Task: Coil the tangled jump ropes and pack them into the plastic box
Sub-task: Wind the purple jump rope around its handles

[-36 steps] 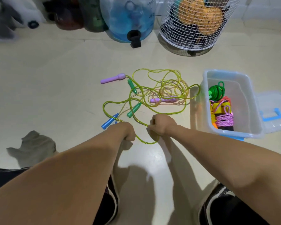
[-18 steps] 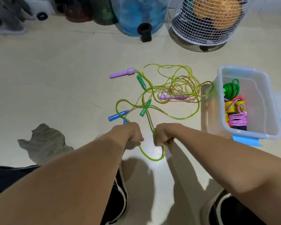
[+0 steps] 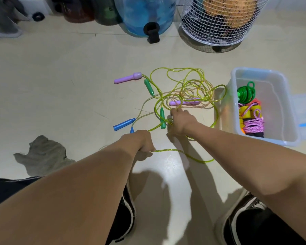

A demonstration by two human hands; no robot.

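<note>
1. The plastic box (image 3: 283, 96) is clear, tinged pale blue, with a blue latch on the lid beside it.
2. Inside the box: a green coil (image 3: 245, 93), yellow handles (image 3: 249, 110), and a pink-and-purple speckled rope (image 3: 253, 125).
3. Left of the box lies a translucent yellow-green rope (image 3: 189, 76), tangled with a pale speckled rope (image 3: 200, 106).
4. Further left of the box are two lilac handles (image 3: 127, 78), two green handles (image 3: 148, 87) and a blue handle (image 3: 124, 124).
5. The floor (image 3: 60, 76) is cream.
</note>
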